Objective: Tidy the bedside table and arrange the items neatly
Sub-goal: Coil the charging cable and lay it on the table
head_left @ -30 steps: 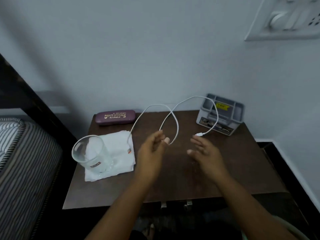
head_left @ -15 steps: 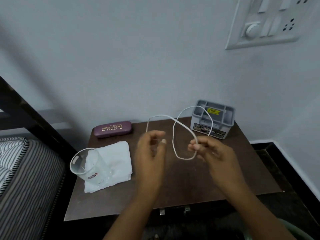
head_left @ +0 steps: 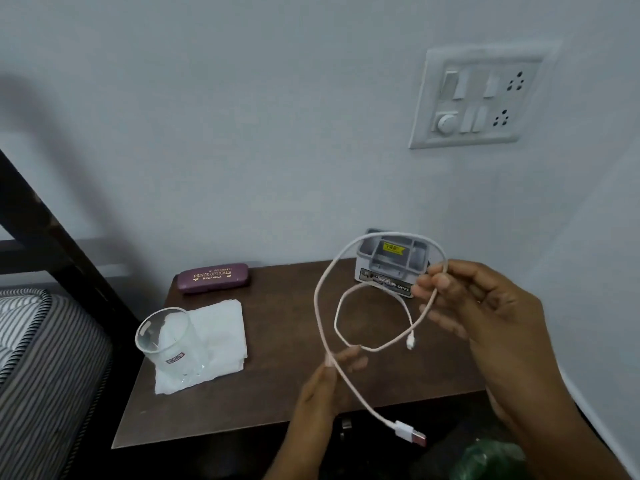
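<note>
A white charging cable hangs in two loops above the dark wooden bedside table. My right hand pinches the loops together at their upper right. My left hand grips the cable lower down, and the USB plug dangles below it past the table's front edge. The small connector hangs free inside the loop. On the table's left, a clear glass stands on a folded white cloth. A purple spectacle case lies at the back.
A grey plastic organiser box stands at the table's back right, behind the cable. A switchboard is on the wall above. A striped mattress and dark bed frame lie to the left. Something green shows at the bottom right.
The cable has been lifted off the table and gathered into two loops. My right hand rose to the upper right with it, and my left hand dropped lower along the cable. The camera tilted up.
</note>
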